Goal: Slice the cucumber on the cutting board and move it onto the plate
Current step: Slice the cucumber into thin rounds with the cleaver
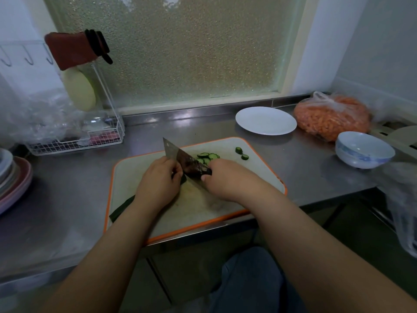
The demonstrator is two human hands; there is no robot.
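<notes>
Dark green skin is seen on the cucumber, which lies lengthwise on the cutting board, a whitish board with an orange rim set on a steel counter. Most of the cucumber is hidden beneath the left hand and forearm; only its near end and a short dark section by the blade are exposed. Thin slices, pale inside with dark edges, are fanned on the board just beyond the blade, and two thicker end pieces lie apart from them toward the board's far right corner.

No brand, label or legible writing is observed on any item.

The cucumber is pressed down by the left hand, its fingers curled over the vegetable directly beside the blade. The cleaver is held by the right hand, whose fingers are wrapped round the dark handle; the blade is angled against the left knuckles, at the cucumber's cut end.

A white plate is noted on the counter beyond the board, well apart from the slices. A bowl and a bag of orange contents are recorded at the right.
</notes>
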